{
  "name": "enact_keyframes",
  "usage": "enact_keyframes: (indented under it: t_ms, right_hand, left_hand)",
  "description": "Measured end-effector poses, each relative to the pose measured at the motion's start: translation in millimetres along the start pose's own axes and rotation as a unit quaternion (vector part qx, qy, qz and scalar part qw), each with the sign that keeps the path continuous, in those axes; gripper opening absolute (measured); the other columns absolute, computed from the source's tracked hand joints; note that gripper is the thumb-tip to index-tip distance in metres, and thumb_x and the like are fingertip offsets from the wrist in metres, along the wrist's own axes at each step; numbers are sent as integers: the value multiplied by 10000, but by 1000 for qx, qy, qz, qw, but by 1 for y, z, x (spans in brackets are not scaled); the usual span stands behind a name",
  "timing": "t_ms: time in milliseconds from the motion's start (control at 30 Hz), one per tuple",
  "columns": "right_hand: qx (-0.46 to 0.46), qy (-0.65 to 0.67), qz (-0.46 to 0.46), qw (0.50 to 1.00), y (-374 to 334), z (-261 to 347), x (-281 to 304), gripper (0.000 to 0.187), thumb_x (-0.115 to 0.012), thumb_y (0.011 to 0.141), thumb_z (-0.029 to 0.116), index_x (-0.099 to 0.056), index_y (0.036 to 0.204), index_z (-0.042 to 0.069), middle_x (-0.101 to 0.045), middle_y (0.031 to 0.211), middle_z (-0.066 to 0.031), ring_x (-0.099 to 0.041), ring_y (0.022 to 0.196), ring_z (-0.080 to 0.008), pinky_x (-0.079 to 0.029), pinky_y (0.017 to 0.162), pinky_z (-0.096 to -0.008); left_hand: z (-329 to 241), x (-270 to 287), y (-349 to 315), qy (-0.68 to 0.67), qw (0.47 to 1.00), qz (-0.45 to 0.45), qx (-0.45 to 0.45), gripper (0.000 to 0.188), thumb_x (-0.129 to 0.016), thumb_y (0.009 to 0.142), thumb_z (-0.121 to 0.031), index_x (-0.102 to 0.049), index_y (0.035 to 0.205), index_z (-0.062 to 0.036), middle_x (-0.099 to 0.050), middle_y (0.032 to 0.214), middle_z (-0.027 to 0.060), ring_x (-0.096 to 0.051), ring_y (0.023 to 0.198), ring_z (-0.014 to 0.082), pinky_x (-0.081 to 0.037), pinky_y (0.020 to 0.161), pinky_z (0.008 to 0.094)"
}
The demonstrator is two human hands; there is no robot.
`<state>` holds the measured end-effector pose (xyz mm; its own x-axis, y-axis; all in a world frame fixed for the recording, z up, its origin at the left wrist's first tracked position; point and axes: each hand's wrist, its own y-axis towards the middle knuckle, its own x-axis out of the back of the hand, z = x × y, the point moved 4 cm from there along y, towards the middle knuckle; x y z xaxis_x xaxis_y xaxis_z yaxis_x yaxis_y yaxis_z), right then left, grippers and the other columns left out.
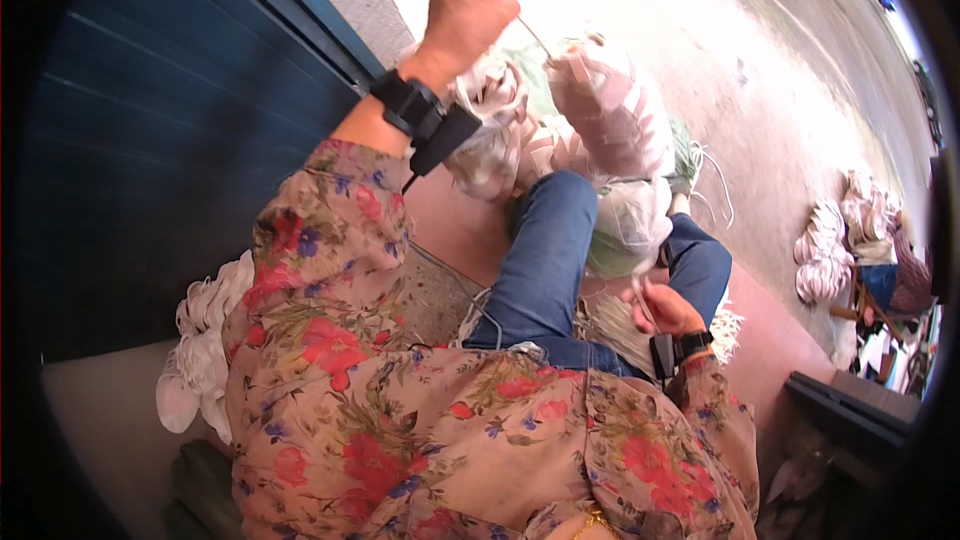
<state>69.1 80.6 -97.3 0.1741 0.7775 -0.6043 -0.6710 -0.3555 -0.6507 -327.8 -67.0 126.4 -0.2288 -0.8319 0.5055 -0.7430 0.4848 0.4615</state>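
Two hands work one thin pale cord, and the job reads as drawing it taut without a snag. Far left, a dark blue door [150,120] fills the view, with a heap of white bundles [200,350] at its foot, about eight o'clock from the raised arm. The left hand [465,18] is lifted high at twelve o'clock, fist closed and pinching the cord [535,37], which runs from the knuckles toward three o'clock and down into the plastic bags [610,115] stuffed with pink-and-white skeins. These bags sit just beyond the bent knee in blue jeans [545,250]. At five o'clock from the bags, the right hand [665,308] rests low by the thigh, fingers pinched on a strand above a pale bunch of cords [620,330] lying on the lap.

To do it well, I judge the pull should stay in line with the cord, the lower hand feeding slack evenly. Jerking risks tangling the bunch. Far right, more skeins [822,260] lie on the ground.
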Motion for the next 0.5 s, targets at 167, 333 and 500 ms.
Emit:
enact_keyframes:
  t_ms: [167, 333, 500]
  right_hand:
    - [68, 104, -112, 986, 18, 3, 18, 181, -446, 878, 301, -484, 797, 143, -260, 493, 81, -229, 380, -42, -202, 353, -187]
    - [2, 86, -146, 986, 37, -17, 47, 258, -403, 892, 379, -442, 763, 160, -251, 500, 78, -215, 381, -48, -203, 352, -194]
    - [-21, 110, -82, 990, 44, -23, 62, 296, -391, 887, 415, -442, 736, 165, -247, 508, 69, -216, 392, -56, -189, 365, -201]
  left_hand:
    - [-30, 88, -4, 82, 996, -31, -20, 255, -656, 685, -178, -540, 558, 10, -469, 476, -5, -404, 459, 51, -336, 398, 241]
    - [-86, 137, -66, 164, 975, -109, -107, 271, -686, 654, -177, -523, 548, 12, -454, 468, 152, -444, 427, 131, -395, 443, 290]
    - [-98, 228, -138, 198, 971, -131, 7, 287, -673, 697, -145, -501, 520, 3, -412, 417, 39, -383, 425, 39, -318, 358, 257]
